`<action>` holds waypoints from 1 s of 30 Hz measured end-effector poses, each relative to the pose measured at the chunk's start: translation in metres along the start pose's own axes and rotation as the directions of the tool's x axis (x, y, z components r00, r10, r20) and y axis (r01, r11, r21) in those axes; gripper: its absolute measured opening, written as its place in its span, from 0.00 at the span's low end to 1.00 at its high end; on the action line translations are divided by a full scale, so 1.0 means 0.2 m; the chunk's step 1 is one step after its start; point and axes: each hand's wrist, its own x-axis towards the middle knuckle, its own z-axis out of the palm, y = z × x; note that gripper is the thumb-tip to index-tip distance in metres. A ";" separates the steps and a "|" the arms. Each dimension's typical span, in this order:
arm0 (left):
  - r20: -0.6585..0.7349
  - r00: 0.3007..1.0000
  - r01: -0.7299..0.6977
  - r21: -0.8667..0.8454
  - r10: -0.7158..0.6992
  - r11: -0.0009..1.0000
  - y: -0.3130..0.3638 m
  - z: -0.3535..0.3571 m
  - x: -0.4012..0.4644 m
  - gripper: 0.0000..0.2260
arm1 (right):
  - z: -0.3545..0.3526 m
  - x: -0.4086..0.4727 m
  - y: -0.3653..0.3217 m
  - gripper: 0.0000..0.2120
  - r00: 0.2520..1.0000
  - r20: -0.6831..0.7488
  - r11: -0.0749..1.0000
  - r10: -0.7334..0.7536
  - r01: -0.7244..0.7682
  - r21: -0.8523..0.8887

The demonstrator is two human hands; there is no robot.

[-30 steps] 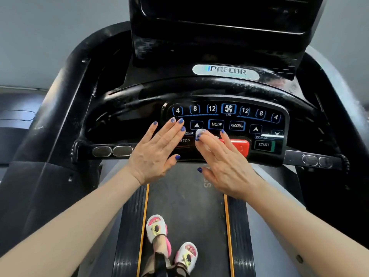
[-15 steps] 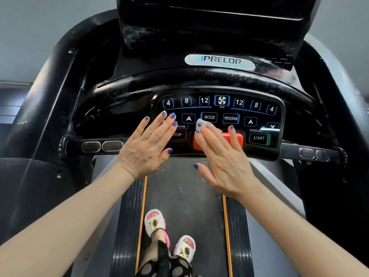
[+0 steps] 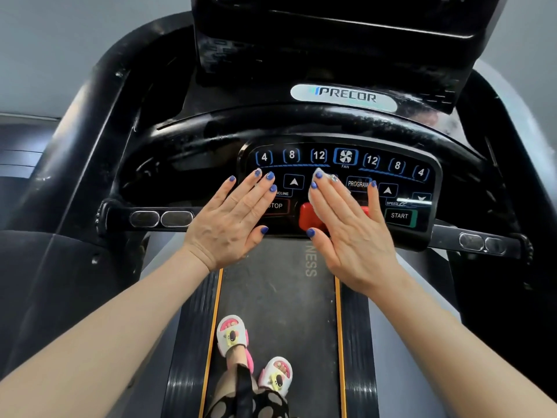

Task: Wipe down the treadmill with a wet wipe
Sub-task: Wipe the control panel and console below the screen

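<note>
A: White, damp-looking, and mostly hidden: the small white wet wipe (image 3: 316,176) lies flat under my right hand (image 3: 346,224), only its far corner and left edge peeking out past the fingertips, around the middle of the glossy black button panel (image 3: 431,188) of the black treadmill (image 3: 331,122).

B: Is that hand gripping it?

A: No. The fingers are straight and together, pressing the wipe against the panel, with the palm over the red rectangular stop key (image 3: 306,220). The thumb sticks out to the left, off the wipe.

B: And the other one?

A: My left hand (image 3: 232,221) lies flat too, fingers straight and slightly spread, holding nothing. It rests on the panel's left end, over part of the STOP label, just beside the right hand but not touching it.

B: Where does the wipe go from here?

A: I judge the panel's long axis runs left to right, and the uncovered stretch lies to the right: PROGRAM, the speed arrows, the green-edged START button (image 3: 399,215). The right hand is nearer and has open room that way until the panel's rounded right rim. Leftward, the left hand blocks the path.
</note>
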 end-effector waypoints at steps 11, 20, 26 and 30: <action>-0.001 1.000 0.004 -0.002 -0.004 1.000 0.00 0.00 0.00 0.27 | -0.03 0.03 0.06 0.31 1.000 0.011 1.000 -0.008 0.008 -0.009; 0.013 1.000 0.007 -0.006 -0.007 1.000 0.00 -0.01 0.00 0.28 | -0.09 0.33 -0.02 0.30 0.999 -0.011 0.999 -0.053 0.053 0.010; 0.005 1.000 0.011 0.006 -0.011 1.000 0.00 -0.01 0.00 0.27 | -0.09 0.17 0.15 0.30 0.997 0.013 0.995 -0.078 0.079 -0.061; 0.000 1.000 0.006 0.009 -0.006 1.000 -0.01 -0.01 0.00 0.27 | -0.13 0.34 0.02 0.32 0.990 0.002 0.989 -0.141 0.141 -0.050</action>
